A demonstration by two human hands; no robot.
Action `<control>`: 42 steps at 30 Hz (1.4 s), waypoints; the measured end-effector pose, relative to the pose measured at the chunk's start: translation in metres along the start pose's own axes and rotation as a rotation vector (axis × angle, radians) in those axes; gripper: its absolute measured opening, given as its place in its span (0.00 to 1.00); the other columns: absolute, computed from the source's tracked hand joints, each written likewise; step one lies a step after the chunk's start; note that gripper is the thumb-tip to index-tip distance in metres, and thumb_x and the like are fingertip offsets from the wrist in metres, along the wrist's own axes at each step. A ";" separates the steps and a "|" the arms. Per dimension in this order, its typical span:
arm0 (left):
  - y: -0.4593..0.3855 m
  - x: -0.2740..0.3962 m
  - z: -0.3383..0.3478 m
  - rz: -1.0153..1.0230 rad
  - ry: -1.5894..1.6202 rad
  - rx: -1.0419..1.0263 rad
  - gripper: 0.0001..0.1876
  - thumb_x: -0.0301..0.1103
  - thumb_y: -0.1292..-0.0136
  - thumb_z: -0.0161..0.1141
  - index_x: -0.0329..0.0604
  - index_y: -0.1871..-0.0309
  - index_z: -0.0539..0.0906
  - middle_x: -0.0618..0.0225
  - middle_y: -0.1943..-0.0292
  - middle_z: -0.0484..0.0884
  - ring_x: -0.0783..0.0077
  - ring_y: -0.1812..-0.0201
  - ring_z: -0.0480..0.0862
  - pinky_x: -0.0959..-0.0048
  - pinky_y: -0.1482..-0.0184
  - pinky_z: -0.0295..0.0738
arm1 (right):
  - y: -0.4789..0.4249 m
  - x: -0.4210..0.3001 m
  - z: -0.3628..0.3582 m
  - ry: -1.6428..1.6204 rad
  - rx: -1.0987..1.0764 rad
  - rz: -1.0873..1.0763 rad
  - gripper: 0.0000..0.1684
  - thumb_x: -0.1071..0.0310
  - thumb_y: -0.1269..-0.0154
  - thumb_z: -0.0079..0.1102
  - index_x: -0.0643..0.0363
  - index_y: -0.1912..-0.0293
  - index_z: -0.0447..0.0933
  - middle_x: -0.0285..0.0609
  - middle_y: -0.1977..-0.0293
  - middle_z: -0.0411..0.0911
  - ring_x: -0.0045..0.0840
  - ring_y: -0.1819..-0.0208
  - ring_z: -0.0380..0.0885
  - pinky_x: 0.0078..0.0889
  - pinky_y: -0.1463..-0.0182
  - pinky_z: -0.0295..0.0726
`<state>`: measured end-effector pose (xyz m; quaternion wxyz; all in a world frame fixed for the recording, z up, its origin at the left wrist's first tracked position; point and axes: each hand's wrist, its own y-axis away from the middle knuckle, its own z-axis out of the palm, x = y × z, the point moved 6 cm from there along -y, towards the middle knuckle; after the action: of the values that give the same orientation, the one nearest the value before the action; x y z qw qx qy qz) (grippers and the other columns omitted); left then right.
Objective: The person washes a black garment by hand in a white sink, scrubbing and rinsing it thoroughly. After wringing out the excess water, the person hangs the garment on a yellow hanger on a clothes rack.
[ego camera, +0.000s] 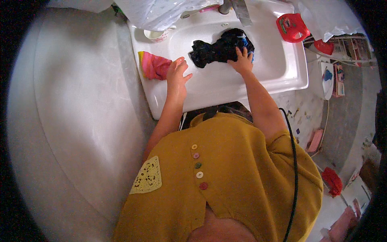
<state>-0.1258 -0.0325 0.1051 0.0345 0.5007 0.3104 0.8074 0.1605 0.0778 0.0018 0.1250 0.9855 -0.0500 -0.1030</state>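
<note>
Wet, bunched black fabric [222,48] with blue and white patches lies in the basin of a white ceramic sink [272,66]. My right hand [242,62] rests on the near right end of this bundle with its fingers spread. At the left rim, my left hand [178,71] hovers beside a folded pink cloth [154,65] with a yellow edge. Its thumb stands apart from the fingers, and nothing shows in its grasp. Whether the left fingers touch the cloth is hard to tell.
A white cup with pink dots [157,35] stands at the sink's back left. The metal faucet [240,13] reaches over the basin. A red detergent jug [291,27] sits on the right rim. White plastic sheeting [157,13] hangs behind. A black cable [294,169] runs along my right side.
</note>
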 end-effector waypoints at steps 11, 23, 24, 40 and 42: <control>-0.011 -0.014 -0.008 -0.093 -0.025 -0.047 0.23 0.42 0.35 0.59 0.38 0.43 0.75 0.58 0.48 0.79 0.60 0.48 0.80 0.61 0.51 0.77 | 0.040 -0.079 -0.001 0.395 -0.057 -0.477 0.15 0.63 0.47 0.63 0.45 0.57 0.85 0.40 0.46 0.72 0.38 0.42 0.67 0.41 0.45 0.71; -0.011 -0.060 -0.004 -0.392 0.345 -0.113 0.28 0.57 0.34 0.57 0.41 0.45 0.75 0.56 0.51 0.80 0.59 0.51 0.81 0.55 0.52 0.80 | 0.094 -0.147 -0.069 -0.768 -0.272 -0.731 0.20 0.65 0.49 0.59 0.61 0.55 0.80 0.51 0.62 0.81 0.45 0.57 0.80 0.43 0.49 0.76; -0.014 -0.055 0.000 -0.348 0.485 -0.181 0.27 0.57 0.34 0.57 0.40 0.47 0.76 0.56 0.53 0.80 0.61 0.52 0.81 0.56 0.53 0.80 | 0.106 -0.159 -0.080 -0.819 -0.338 -0.783 0.21 0.66 0.49 0.58 0.67 0.56 0.77 0.58 0.64 0.79 0.51 0.60 0.80 0.41 0.56 0.79; -0.002 -0.014 0.008 -0.247 0.677 -0.232 0.16 0.48 0.31 0.56 0.44 0.56 0.79 0.70 0.68 0.81 0.71 0.67 0.81 0.71 0.61 0.77 | 0.165 -0.223 -0.107 -0.360 0.012 -0.946 0.24 0.45 0.41 0.57 0.60 0.68 0.77 0.53 0.76 0.79 0.46 0.74 0.80 0.48 0.70 0.79; -0.005 -0.016 0.010 -0.207 0.695 -0.267 0.17 0.50 0.28 0.49 0.46 0.56 0.79 0.69 0.62 0.84 0.68 0.61 0.84 0.67 0.53 0.79 | 0.142 -0.219 -0.104 -0.353 0.076 -0.816 0.26 0.43 0.38 0.52 0.57 0.72 0.79 0.52 0.80 0.79 0.46 0.77 0.80 0.49 0.73 0.77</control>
<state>-0.1110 -0.0300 0.0931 0.0735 0.1542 0.2444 0.9545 -0.0411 -0.0075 0.1790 0.0273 0.8958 0.3187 -0.3085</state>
